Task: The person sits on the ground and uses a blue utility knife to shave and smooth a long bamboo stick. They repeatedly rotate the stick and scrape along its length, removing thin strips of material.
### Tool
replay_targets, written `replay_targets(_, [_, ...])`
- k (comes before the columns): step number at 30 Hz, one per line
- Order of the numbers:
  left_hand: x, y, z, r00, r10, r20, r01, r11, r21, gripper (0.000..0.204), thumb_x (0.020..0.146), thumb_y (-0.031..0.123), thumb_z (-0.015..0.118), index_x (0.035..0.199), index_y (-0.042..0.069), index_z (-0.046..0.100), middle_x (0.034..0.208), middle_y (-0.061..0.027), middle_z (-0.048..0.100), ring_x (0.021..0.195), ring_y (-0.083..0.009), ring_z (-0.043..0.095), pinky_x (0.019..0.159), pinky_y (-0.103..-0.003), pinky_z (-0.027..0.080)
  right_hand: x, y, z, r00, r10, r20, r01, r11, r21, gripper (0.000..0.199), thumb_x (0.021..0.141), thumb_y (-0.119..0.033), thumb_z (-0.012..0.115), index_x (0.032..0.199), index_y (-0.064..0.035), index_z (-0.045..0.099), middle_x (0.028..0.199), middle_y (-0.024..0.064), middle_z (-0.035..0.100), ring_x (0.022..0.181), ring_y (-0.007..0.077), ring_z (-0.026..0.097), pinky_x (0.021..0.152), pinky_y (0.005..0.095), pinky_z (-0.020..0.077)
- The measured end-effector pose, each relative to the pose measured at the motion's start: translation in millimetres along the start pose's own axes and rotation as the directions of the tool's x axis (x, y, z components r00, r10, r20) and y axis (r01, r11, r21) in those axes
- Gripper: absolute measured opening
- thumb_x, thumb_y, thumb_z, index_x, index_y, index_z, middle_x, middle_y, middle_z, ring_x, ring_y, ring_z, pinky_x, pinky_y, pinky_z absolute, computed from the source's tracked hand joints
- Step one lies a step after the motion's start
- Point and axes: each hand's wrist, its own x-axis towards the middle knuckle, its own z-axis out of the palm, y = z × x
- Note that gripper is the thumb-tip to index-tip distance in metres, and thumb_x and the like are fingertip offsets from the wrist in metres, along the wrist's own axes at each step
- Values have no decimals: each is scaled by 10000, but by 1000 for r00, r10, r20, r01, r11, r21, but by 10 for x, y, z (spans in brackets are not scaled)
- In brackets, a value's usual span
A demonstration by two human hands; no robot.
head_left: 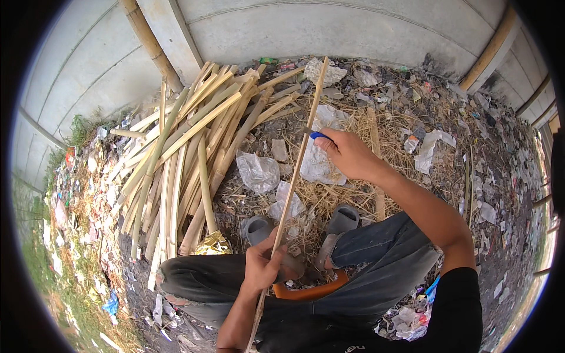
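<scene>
A long, thin bamboo strip slants up and away from my lap toward the far wall. Low on the strip, between my knees, my left hand is closed round it. Farther up, my right hand grips a knife by its blue handle. The short blade lies against the strip's upper part, and most of the handle is hidden in my fist. I sit with bent knees in dark jeans, grey sandals on my feet.
To the left lies a big heap of split bamboo pieces. Straw-like shavings, plastic bags and litter cover the ground ahead. A pale panel wall with leaning bamboo poles closes the far side. Something orange shows beneath my legs.
</scene>
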Motion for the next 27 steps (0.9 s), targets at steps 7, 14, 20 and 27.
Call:
replay_targets(7, [-15, 113, 75, 996, 64, 61, -75, 976, 204, 472, 957, 80, 636, 1418, -16, 602, 971, -52, 748, 919, -55, 608, 843, -264, 522, 192, 236, -246, 993, 34, -109, -51, 986, -159, 545, 1094, -434, 507, 844, 34, 633, 603, 170, 519, 540, 322, 488, 577, 474, 413])
replay_targets(14, [42, 80, 78, 998, 56, -25, -54, 997, 62, 449, 956, 34, 651, 1393, -59, 613, 918, 26, 677, 700, 1, 493, 576, -200, 419, -328, -200, 298, 985, -34, 167, 44, 997, -60, 579, 1094, -455, 491, 813, 28, 641, 546, 192, 506, 510, 376, 530, 573, 508, 427])
replay_targets(20, [2, -42, -41, 999, 51, -14, -49, 995, 87, 474, 963, 19, 658, 1432, -17, 600, 704, 97, 524, 586, 15, 419, 507, -192, 330, 49, -222, 74, 996, 83, -29, -86, 988, -129, 561, 1081, -460, 508, 820, 12, 664, 613, 223, 606, 585, 433, 618, 585, 528, 463])
replay_targets(27, [62, 137, -10, 998, -42, -42, 38, 996, -85, 491, 970, -19, 634, 1457, -9, 575, 669, 88, 501, 519, 10, 404, 458, -196, 306, -557, -460, 664, 977, -137, 164, 148, 988, -54, 543, 1096, -453, 476, 922, 7, 708, 602, 195, 602, 560, 387, 604, 563, 499, 471])
